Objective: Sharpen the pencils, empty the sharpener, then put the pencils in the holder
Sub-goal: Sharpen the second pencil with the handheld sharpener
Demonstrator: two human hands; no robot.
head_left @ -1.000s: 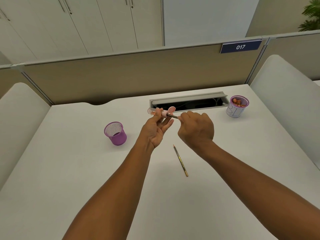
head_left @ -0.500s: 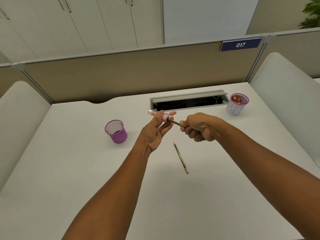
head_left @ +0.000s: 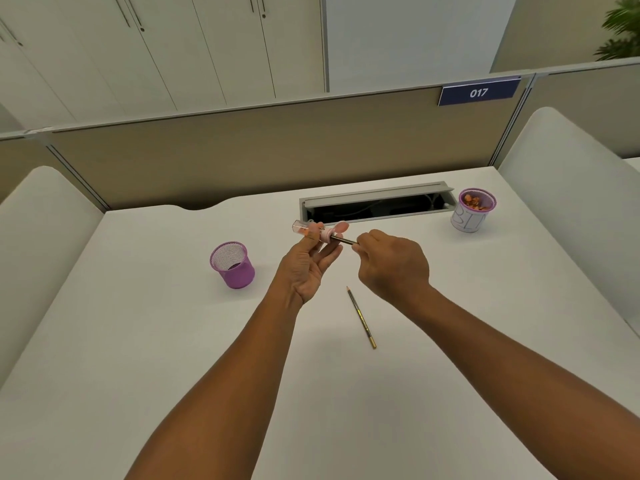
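Purple mesh holder (head_left: 232, 265) stands upright on the white desk (head_left: 138, 341), left of my hands. My left hand (head_left: 310, 268), palm up, pinches the pink and clear sharpener (head_left: 317, 232) between thumb and fingertips, above the desk. One pencil (head_left: 343, 240) sticks into the sharpener; my right hand (head_left: 391, 266) grips its other end, fingers curled round it. Second pencil (head_left: 361, 317) lies flat on the desk below the hands, tip pointing away from me. Far right, a cup with shavings (head_left: 473, 210) beside the open cable tray (head_left: 375, 206).
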